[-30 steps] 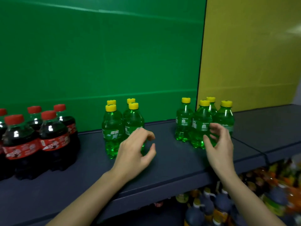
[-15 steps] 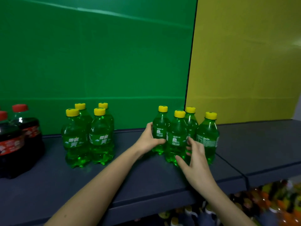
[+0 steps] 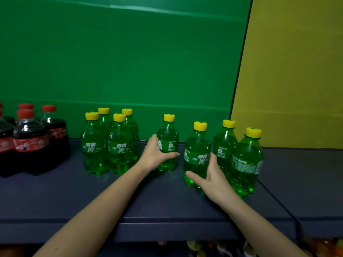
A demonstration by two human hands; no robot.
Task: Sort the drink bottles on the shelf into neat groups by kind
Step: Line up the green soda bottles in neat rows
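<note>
Since half a second ago the lone Sprite bottle (image 3: 168, 140) has come away from the right-hand cluster, and a gap now shows between it and the front Sprite bottle (image 3: 196, 154) it stood against. The left hand (image 3: 154, 154) grips the lone bottle round its label, fingers behind and thumb across the front. It stands upright on the shelf (image 3: 167, 201), between the cluster and the group of four Sprite bottles (image 3: 111, 147). The right hand (image 3: 211, 177) wraps the front bottle low down, with the thumb stretched across its base and the fingers curled behind. Two more green bottles stay just beside it: the back bottle (image 3: 223, 145) and the rightmost bottle (image 3: 245, 164).

The step in hand looks like merging the two green sets. Next, the lone bottle likely needs sliding left until it sits against the four, kept upright so it does not knock them, with the front bottle following.

"Sprite" reads in white on the rightmost bottle. The others carry white Chinese characters on green labels, and all have yellow caps. The cola bottles (image 3: 31, 143) at far left have red caps and red labels whose writing is too blurred to read.
</note>
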